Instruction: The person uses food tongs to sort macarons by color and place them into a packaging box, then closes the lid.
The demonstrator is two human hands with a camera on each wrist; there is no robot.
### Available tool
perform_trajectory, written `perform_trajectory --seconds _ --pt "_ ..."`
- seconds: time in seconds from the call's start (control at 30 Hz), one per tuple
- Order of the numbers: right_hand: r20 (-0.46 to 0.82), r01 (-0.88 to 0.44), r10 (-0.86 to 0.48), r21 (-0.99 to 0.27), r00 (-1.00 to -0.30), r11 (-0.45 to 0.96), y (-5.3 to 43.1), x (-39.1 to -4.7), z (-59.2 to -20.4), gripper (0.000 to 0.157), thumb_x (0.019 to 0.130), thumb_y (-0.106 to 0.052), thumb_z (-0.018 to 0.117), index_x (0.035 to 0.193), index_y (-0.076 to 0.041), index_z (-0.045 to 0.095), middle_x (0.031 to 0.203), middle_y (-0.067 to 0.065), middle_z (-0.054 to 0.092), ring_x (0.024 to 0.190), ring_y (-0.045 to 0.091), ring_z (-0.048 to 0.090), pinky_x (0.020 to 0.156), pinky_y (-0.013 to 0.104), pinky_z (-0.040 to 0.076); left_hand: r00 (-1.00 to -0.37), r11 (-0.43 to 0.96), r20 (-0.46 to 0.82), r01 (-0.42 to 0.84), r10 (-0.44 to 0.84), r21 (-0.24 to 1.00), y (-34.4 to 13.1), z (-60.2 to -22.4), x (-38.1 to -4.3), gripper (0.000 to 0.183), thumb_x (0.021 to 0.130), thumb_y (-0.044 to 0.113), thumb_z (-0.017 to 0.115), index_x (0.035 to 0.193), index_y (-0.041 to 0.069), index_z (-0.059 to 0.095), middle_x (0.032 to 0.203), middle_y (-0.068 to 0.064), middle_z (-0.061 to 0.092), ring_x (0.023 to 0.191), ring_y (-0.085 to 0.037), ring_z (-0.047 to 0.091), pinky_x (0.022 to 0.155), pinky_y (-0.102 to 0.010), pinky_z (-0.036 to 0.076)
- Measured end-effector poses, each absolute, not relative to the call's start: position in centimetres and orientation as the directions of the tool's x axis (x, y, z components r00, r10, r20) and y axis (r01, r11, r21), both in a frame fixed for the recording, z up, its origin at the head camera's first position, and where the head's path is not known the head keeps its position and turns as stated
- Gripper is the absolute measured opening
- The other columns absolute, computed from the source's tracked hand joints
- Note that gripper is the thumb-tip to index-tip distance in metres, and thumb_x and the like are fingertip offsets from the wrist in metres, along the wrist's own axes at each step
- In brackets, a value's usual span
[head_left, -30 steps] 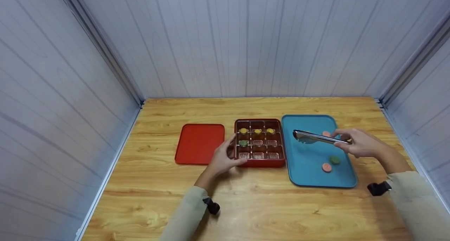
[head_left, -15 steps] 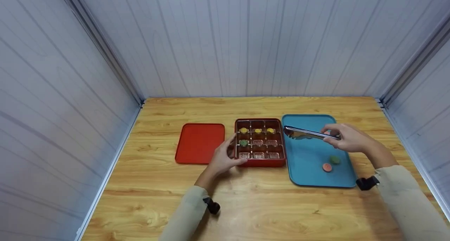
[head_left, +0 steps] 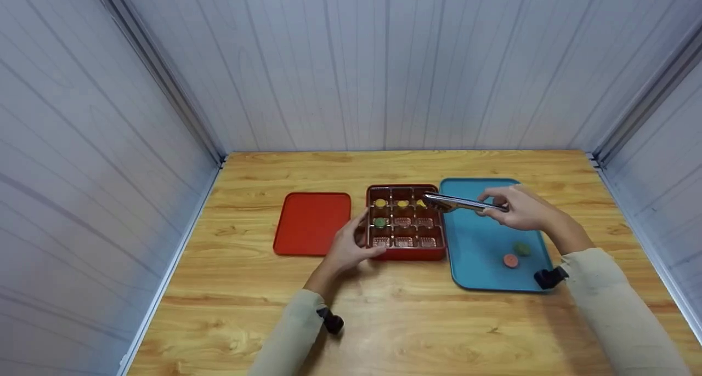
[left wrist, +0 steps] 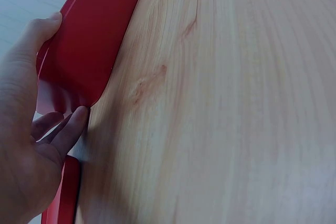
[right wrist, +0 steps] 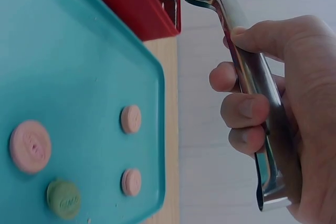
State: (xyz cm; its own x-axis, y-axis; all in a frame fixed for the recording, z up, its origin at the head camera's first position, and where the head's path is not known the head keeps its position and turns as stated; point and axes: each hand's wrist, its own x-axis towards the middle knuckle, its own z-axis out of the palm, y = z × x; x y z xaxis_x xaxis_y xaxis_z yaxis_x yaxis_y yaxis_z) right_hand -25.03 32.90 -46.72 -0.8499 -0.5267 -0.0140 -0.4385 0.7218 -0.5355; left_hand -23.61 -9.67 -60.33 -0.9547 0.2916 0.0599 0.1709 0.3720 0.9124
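Observation:
My left hand (head_left: 346, 250) holds the front left corner of a red box (head_left: 408, 254), thumb at the front wall and fingers along the left side. A clear divided insert fills the box. Yellow macarons (head_left: 380, 203) lie in its back row, and a green macaron (head_left: 379, 222) sits in the middle row's left compartment. My right hand (head_left: 521, 207) grips metal tongs (right wrist: 249, 72), fingers and thumb wrapped around the arms. The tongs' tips are above the box's right side, near the rightmost yellow macaron; whether anything is between them I cannot tell.
Right of the box lies a blue tray (head_left: 477, 272) bearing a green macaron (right wrist: 64, 199) and pink macarons (right wrist: 30, 146). Some are hidden by my right hand in the head view. A flat red lid (head_left: 312, 223) lies left of the box. Pale panel walls enclose the wooden table.
My right hand has carried the tongs leftward, from over the blue tray to above the box's right side. My left hand and the box have stayed in place.

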Motion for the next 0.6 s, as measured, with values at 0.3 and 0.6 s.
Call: perform_trajectory --seconds 0.3,0.6 --pt "-0.027 -0.445 -0.525 -0.495 -0.851 0.747 30.9 -25.4 -46.6 0.02 0.113 -0.022 0.07 0.129 -0.012 0.076 0.075 -0.003 0.065 0.061 0.004 0.049 0.059 0.025 0.04 -0.953 0.353 0.075 0.181 0.294 0.918 -9.6 -60.5 -23.6 0.113 0.084 0.027 0.101 0.176 0.01 0.038 0.169 -0.024 0.056 0.154 -0.042 0.057 0.126 -0.053 0.055" --pt "0.013 -0.474 -0.533 -0.478 -0.846 0.74 29.1 -25.9 -47.1 0.02 0.113 -0.021 0.07 0.129 -0.012 0.077 0.074 -0.002 0.066 0.056 0.005 0.044 0.055 0.025 0.035 -0.954 0.332 0.072 0.172 0.292 0.928 -9.5 -60.5 -23.7 0.114 0.084 0.026 0.101 0.177 0.01 0.037 0.169 -0.023 0.056 0.152 -0.041 0.06 0.126 -0.05 0.055"
